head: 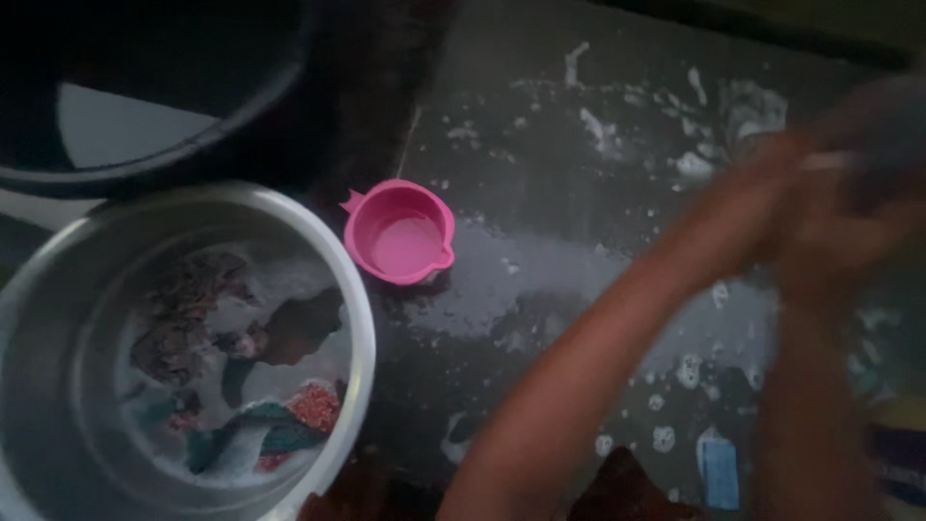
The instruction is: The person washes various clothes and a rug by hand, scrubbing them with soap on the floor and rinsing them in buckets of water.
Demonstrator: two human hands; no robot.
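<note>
At far left, a dark tub [145, 96] fills the upper corner, only part of its rim showing. Below it stands a round steel basin [359, 328] holding soapy water and a heap of soaking clothes [241, 376] in brown, teal and red. Just right of the basin's rim sits a small pink mug [400, 232], upright, its mouth facing the camera and a short spout pointing down to the right; a little water lies inside. It stands on a dark wet floor [540, 145] streaked with white suds and foam patches. Near the bottom edge, farther right, a small blue rectangular piece [719, 473] lies flat, long axis running up and down. Both forearms reach up toward the upper right, badly blurred. The left hand [772, 193] and right hand [849, 241] meet there around a greyish cloth [883, 125], which lies well apart from the mug. The blur hides each hand's grip, so I cannot tell how tightly either closes.
</note>
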